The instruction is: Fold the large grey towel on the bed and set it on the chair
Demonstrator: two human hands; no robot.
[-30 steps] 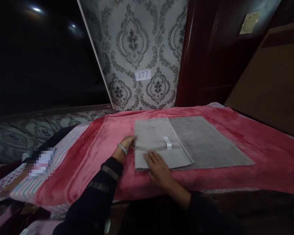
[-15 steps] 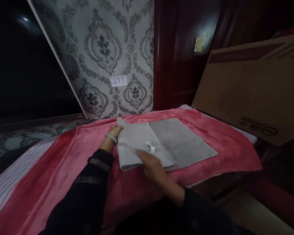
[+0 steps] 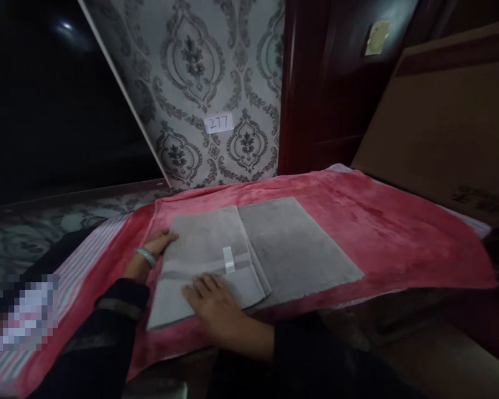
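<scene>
A grey plush mat (image 3: pixel 299 244) lies on a red-pink blanket (image 3: pixel 416 233). Its left part is doubled over, so the paler underside (image 3: pixel 203 230) faces up with a small white tag (image 3: pixel 228 260) on it. At the left edge of this folded part, my left hand (image 3: pixel 156 244), with a bangle at the wrist, holds the mat's edge between its fingers; some fingers are hidden. My right hand (image 3: pixel 216 307) rests on the near part of the fold, just below the tag, fingers spread and palm down.
A large dark screen (image 3: pixel 58 111) stands at the left. Behind are patterned wallpaper with a "277" label (image 3: pixel 219 123) and a dark red wooden panel (image 3: pixel 316 83). A cardboard box (image 3: pixel 453 122) leans at the right. Striped cloth (image 3: pixel 83 257) shows at the left.
The left edge of the mat, raised and curled before, now lies flatter and further left. My left hand has moved left with it. My right hand has moved left and spread flat. The view has shifted.
</scene>
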